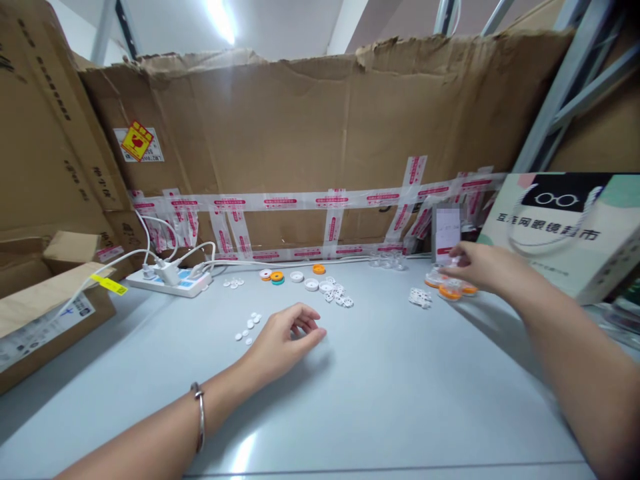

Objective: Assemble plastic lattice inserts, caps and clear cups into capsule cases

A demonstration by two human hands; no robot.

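Over the middle of the table hovers my left hand (290, 337), its fingers loosely curled and apart from the thumb, with nothing in them. Small white round pieces (246, 333) lie just left of it. At the back right, my right hand (473, 263) reaches over a cluster of orange and clear round pieces (451, 291). Its thumb and fingers come together at the cluster; what sits between them is too small to make out. A pile of small white parts (420, 298) lies left of that cluster. Orange discs (319, 269) and white rings (311, 285) stand further back.
A white power strip (173, 282) with plugs and cables lies at the back left, beside an open cardboard box (55, 313). A phone (447, 233) stands upright near a paper bag (555, 227). Behind rises a large taped cardboard sheet (300, 127). Clear pieces (387, 261) lie along it.
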